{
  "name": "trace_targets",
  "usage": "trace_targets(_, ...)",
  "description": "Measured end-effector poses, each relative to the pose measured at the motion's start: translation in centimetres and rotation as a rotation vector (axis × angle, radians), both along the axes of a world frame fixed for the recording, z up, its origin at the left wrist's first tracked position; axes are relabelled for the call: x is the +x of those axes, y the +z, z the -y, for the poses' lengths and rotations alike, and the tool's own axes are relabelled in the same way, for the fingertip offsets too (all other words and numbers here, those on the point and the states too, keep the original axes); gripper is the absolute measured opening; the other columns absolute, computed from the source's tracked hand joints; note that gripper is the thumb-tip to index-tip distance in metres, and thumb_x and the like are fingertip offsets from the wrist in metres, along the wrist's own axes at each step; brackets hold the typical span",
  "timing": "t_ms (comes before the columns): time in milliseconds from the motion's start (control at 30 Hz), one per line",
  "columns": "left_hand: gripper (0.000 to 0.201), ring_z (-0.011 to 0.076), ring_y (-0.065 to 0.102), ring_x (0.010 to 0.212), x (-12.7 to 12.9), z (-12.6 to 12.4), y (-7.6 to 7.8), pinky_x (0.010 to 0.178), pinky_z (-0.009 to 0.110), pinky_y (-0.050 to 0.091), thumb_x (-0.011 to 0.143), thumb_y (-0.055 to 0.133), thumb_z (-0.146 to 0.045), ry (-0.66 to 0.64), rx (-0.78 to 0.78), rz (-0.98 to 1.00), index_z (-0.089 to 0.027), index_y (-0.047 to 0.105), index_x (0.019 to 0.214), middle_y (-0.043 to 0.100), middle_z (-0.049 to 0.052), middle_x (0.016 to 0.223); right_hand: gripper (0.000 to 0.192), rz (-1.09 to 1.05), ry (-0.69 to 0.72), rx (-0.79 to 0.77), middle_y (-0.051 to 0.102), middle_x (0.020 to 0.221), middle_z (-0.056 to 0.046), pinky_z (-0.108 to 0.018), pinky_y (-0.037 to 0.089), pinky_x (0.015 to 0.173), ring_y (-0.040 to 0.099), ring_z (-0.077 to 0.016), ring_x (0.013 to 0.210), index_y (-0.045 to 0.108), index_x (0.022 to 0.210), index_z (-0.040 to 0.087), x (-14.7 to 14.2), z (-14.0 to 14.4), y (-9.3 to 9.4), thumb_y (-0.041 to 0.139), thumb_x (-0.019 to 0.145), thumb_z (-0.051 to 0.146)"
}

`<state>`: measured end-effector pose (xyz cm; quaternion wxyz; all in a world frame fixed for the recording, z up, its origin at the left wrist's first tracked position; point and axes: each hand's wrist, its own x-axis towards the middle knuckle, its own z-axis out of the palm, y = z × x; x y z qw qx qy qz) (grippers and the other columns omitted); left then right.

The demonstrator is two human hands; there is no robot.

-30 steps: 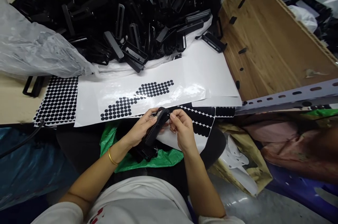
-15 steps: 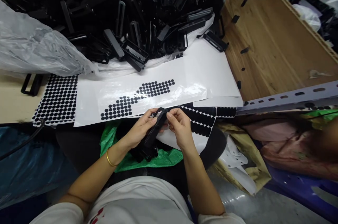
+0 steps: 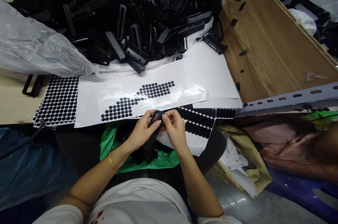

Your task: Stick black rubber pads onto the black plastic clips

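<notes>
1. Black plastic part [image 3: 152,136] sits between your two hands, just in front of your body and over the green bag [image 3: 132,162] on your lap, at the near edge of the table.
2. Your left hand [image 3: 141,133] is wrapped around the part from the left, thumb up near its top end, a gold bangle [image 3: 113,161] on that wrist.
3. Your right hand [image 3: 173,129] is pinched at the part's top end, its fingertips [image 3: 164,117] meeting the left thumb there; what lies under them is too small to tell.
4. Just beyond your hands lies a white sheet [image 3: 148,93] carrying rows of black round pads [image 3: 137,100], with a fuller dotted sheet [image 3: 58,100] to its left.
5. Farther back, a heap of black plastic frames [image 3: 126,12] rests on clear plastic film [image 3: 31,51].
6. A wooden board [image 3: 266,44] lies to the right, with a perforated metal rail [image 3: 290,99] along its near edge.
</notes>
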<state>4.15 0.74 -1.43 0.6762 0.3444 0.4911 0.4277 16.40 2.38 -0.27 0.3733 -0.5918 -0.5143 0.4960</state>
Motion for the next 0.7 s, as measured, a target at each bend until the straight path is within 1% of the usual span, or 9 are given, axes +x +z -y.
trace_targets(133,0.027,0.0136,0.061,0.078,-0.9,0.3,-0.3,0.070,0.024,0.050,0.081,0.057,-0.027,-0.049,0.131,-0.198,-0.019,0.050,0.106,0.063,0.001,0.084,0.010,0.246,-0.030,0.154,0.052,0.069,0.003,-0.027,0.042,0.057,0.052,-0.0135,0.059,0.043,0.082,0.022,-0.2,0.2,0.3,0.050,0.081,0.030)
trace_targets(267,0.029,0.0165,0.063,0.082,-3.4,0.1,1.5,0.078,0.030,0.050,0.080,0.060,-0.030,-0.376,0.209,-0.318,-0.019,0.055,0.106,0.067,0.003,0.090,0.011,0.250,-0.099,0.252,0.052,0.072,0.003,-0.026,0.041,0.058,0.050,-0.0125,0.059,0.042,0.088,0.023,0.6,-0.2,0.5,0.050,0.083,0.028)
trace_targets(333,0.031,0.0196,0.064,0.090,-4.7,-1.1,2.7,0.083,0.033,0.050,0.079,0.062,-0.037,-0.431,0.270,-0.421,-0.019,0.060,0.103,0.068,0.006,0.098,0.008,0.220,-0.078,0.263,0.051,0.071,0.003,-0.026,0.040,0.057,0.047,-0.0117,0.058,0.043,0.085,0.023,0.7,-0.4,0.5,0.050,0.083,0.028)
trace_targets(367,0.032,0.0211,0.064,0.093,-5.3,-2.2,3.2,0.085,0.036,0.050,0.079,0.061,-0.040,-0.378,0.307,-0.506,-0.019,0.061,0.103,0.068,0.007,0.102,0.007,0.208,-0.054,0.262,0.051,0.070,0.003,-0.025,0.040,0.056,0.046,-0.0113,0.057,0.044,0.083,0.023,0.7,-0.5,0.5,0.050,0.083,0.027)
trace_targets(467,0.038,0.0260,0.058,0.108,-6.3,-7.1,3.9,0.093,0.044,0.047,0.086,0.050,-0.040,-0.073,0.419,-0.851,-0.017,0.057,0.116,0.062,0.012,0.117,0.005,0.167,0.038,0.253,0.052,0.070,0.002,-0.025,0.040,0.056,0.046,-0.0110,0.057,0.047,0.080,0.022,-0.1,-0.4,0.4,0.049,0.083,0.025)
trace_targets(533,0.054,0.0320,0.037,0.132,-6.5,-11.2,3.7,0.105,0.052,0.033,0.083,0.054,-0.037,0.092,0.477,-1.085,-0.017,0.044,0.132,0.044,0.016,0.140,0.005,0.147,0.089,0.245,0.053,0.071,0.002,-0.025,0.040,0.057,0.047,-0.0111,0.058,0.047,0.079,0.022,-0.8,-0.3,0.3,0.049,0.083,0.025)
trace_targets(600,0.070,0.0402,0.010,0.141,-6.5,-15.0,3.3,0.108,0.062,0.018,0.076,0.064,-0.041,0.132,0.439,-1.253,-0.019,0.039,0.137,0.023,0.018,0.152,0.006,0.138,0.126,0.243,0.053,0.071,0.002,-0.025,0.040,0.057,0.047,-0.0112,0.058,0.047,0.078,0.022,-1.4,-0.2,0.0,0.048,0.083,0.025)
trace_targets(667,0.076,0.0448,-0.002,0.141,-6.3,-17.8,2.9,0.103,0.070,0.014,0.071,0.068,-0.045,0.109,0.386,-1.317,-0.022,0.039,0.138,0.017,0.018,0.154,0.006,0.141,0.153,0.248,0.053,0.070,0.002,-0.025,0.039,0.057,0.047,-0.0110,0.057,0.046,0.077,0.022,-1.7,-0.3,-0.2,0.048,0.083,0.025)
trace_targets(700,0.073,0.0450,-0.001,0.141,-6.1,-18.8,2.7,0.102,0.072,0.014,0.072,0.067,-0.044,0.106,0.378,-1.343,-0.022,0.041,0.137,0.020,0.018,0.153,0.007,0.146,0.163,0.253,0.053,0.070,0.002,-0.025,0.039,0.057,0.047,-0.0109,0.057,0.046,0.077,0.022,-1.9,-0.4,-0.4,0.048,0.083,0.025)
